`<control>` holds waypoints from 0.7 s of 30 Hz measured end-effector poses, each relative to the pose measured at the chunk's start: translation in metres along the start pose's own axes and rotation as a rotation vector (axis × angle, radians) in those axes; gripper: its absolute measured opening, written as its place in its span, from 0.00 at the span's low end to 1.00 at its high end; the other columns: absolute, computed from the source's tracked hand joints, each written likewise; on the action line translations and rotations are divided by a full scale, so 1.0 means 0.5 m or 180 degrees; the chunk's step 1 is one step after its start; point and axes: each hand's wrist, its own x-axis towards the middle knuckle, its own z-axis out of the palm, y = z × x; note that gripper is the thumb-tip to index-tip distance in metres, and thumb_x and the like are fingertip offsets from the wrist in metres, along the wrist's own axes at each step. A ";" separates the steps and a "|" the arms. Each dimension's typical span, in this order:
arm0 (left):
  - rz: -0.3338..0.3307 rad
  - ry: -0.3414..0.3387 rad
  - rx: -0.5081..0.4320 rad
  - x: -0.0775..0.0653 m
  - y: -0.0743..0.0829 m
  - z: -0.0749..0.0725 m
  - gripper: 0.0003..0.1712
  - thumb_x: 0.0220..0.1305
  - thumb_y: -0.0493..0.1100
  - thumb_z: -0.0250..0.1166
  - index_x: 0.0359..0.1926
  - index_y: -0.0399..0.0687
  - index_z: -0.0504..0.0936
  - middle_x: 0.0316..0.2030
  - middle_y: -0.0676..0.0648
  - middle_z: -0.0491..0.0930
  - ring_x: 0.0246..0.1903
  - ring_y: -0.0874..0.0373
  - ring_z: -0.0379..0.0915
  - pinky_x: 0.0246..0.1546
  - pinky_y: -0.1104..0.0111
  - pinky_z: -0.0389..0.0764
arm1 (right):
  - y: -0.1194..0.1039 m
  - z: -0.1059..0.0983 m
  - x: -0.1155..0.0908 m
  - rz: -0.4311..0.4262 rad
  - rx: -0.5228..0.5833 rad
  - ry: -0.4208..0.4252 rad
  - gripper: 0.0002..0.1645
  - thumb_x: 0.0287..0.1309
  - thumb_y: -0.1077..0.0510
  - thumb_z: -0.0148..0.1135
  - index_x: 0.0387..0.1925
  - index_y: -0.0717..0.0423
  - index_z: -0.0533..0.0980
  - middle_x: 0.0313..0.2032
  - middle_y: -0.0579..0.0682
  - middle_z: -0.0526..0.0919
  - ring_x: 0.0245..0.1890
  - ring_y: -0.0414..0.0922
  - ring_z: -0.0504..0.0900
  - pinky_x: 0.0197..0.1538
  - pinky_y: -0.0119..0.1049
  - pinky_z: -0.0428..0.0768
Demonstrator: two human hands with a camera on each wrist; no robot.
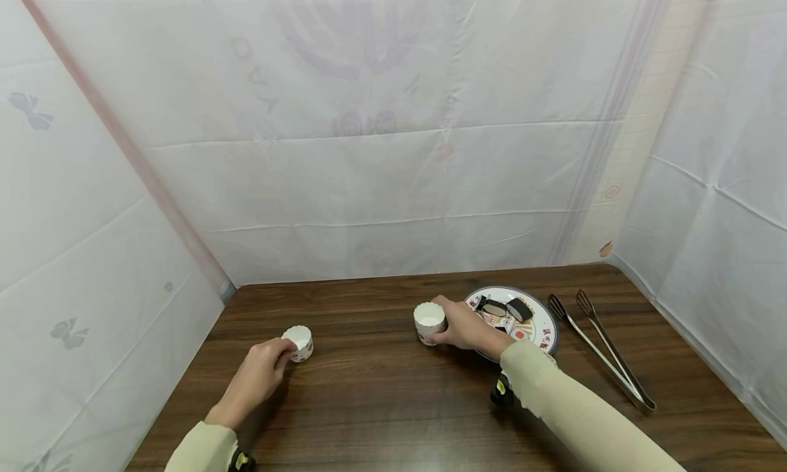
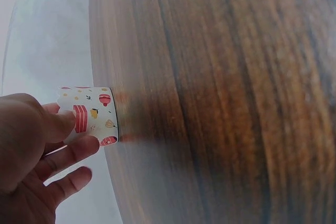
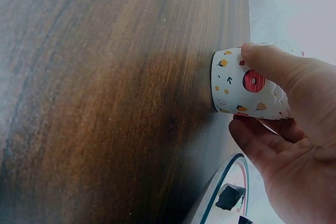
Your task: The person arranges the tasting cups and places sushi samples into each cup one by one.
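Note:
My left hand [image 1: 261, 372] pinches the rim of a white paper baking cup [image 1: 302, 349] at the table's left. In the left wrist view that cup [image 2: 88, 116] shows red and yellow printed pictures, and its base is at the wood surface. Near the middle of the table, my right hand [image 1: 462, 325] grips a second white paper baking cup [image 1: 428, 316] between thumb and fingers. The right wrist view shows the thumb across this cup's printed side [image 3: 228, 85], with wavy edges near its rim. Both cups stand upright with their mouths up; the inside of each looks white.
Just right of my right hand lies a round plate [image 1: 544, 315] with a printed design, bearing several dark-wrapped pieces [image 1: 519, 309], partly hidden by the forearm. Metal tongs [image 1: 605, 352] lie spread at the right. White sheeting [image 1: 381, 185] walls in the brown wooden table [image 1: 369, 404].

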 end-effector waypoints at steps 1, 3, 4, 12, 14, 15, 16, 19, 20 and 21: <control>0.0008 0.0028 -0.0006 -0.001 -0.001 0.001 0.12 0.55 0.24 0.74 0.38 0.39 0.86 0.36 0.44 0.86 0.30 0.59 0.82 0.30 0.64 0.83 | 0.000 0.000 0.000 0.0007 0.0005 -0.0004 0.39 0.51 0.49 0.82 0.60 0.58 0.73 0.49 0.53 0.84 0.48 0.50 0.84 0.50 0.48 0.82; 0.0035 0.0128 0.0017 -0.002 -0.003 0.004 0.15 0.54 0.28 0.77 0.43 0.40 0.86 0.40 0.44 0.86 0.28 0.63 0.78 0.28 0.66 0.81 | 0.001 0.001 0.000 0.0020 0.0015 -0.0013 0.39 0.51 0.49 0.82 0.60 0.58 0.73 0.49 0.53 0.84 0.48 0.50 0.84 0.51 0.48 0.82; 0.0057 0.0182 0.0030 -0.001 -0.002 0.005 0.19 0.53 0.30 0.79 0.46 0.40 0.86 0.42 0.44 0.85 0.27 0.64 0.76 0.27 0.67 0.79 | 0.001 0.001 0.000 0.0026 0.0021 -0.0014 0.39 0.52 0.49 0.82 0.60 0.58 0.73 0.49 0.53 0.84 0.48 0.50 0.84 0.51 0.49 0.82; 0.0261 0.0460 0.0056 0.033 0.033 0.015 0.25 0.57 0.35 0.78 0.56 0.41 0.84 0.51 0.42 0.81 0.32 0.51 0.81 0.28 0.61 0.81 | 0.003 -0.004 -0.003 0.0025 0.0004 -0.0001 0.39 0.51 0.49 0.81 0.60 0.58 0.73 0.49 0.53 0.84 0.48 0.50 0.84 0.51 0.48 0.82; 0.0323 0.0478 0.0015 0.045 0.045 0.021 0.24 0.58 0.36 0.78 0.56 0.41 0.84 0.51 0.42 0.81 0.33 0.50 0.82 0.28 0.60 0.82 | 0.003 -0.004 -0.004 0.0046 -0.0007 -0.0019 0.39 0.52 0.48 0.81 0.61 0.57 0.73 0.49 0.53 0.84 0.48 0.50 0.84 0.50 0.48 0.82; 0.0357 0.0484 -0.0003 0.051 0.050 0.025 0.23 0.58 0.36 0.78 0.55 0.42 0.84 0.50 0.43 0.81 0.33 0.51 0.81 0.28 0.60 0.82 | 0.003 -0.004 -0.004 0.0059 -0.0014 -0.0029 0.39 0.52 0.49 0.81 0.61 0.57 0.72 0.49 0.53 0.84 0.48 0.50 0.84 0.50 0.48 0.82; 0.0398 0.0484 -0.0019 0.058 0.056 0.029 0.22 0.58 0.36 0.77 0.55 0.42 0.84 0.50 0.43 0.82 0.32 0.52 0.81 0.28 0.61 0.81 | 0.002 -0.004 -0.004 0.0073 -0.0016 -0.0034 0.39 0.52 0.49 0.81 0.61 0.57 0.72 0.49 0.53 0.84 0.48 0.50 0.84 0.50 0.48 0.82; 0.0520 0.0478 -0.0055 0.079 0.076 0.040 0.19 0.59 0.36 0.77 0.51 0.43 0.85 0.48 0.45 0.82 0.31 0.55 0.79 0.27 0.63 0.80 | 0.000 -0.003 -0.005 0.0081 -0.0014 -0.0043 0.39 0.52 0.49 0.81 0.61 0.57 0.72 0.49 0.53 0.84 0.48 0.50 0.84 0.50 0.48 0.82; 0.0565 0.0479 -0.0057 0.087 0.083 0.044 0.17 0.59 0.36 0.77 0.50 0.43 0.86 0.47 0.45 0.83 0.31 0.55 0.79 0.28 0.63 0.80 | -0.001 -0.002 -0.005 0.0078 -0.0004 -0.0045 0.39 0.52 0.50 0.81 0.61 0.57 0.72 0.49 0.53 0.84 0.48 0.51 0.84 0.51 0.48 0.82; 0.0606 0.0477 -0.0063 0.095 0.090 0.048 0.16 0.59 0.36 0.77 0.49 0.43 0.86 0.46 0.45 0.83 0.32 0.54 0.80 0.30 0.62 0.81 | -0.001 -0.001 -0.006 0.0072 0.0000 -0.0048 0.39 0.52 0.50 0.81 0.61 0.57 0.72 0.49 0.54 0.84 0.48 0.51 0.84 0.51 0.49 0.82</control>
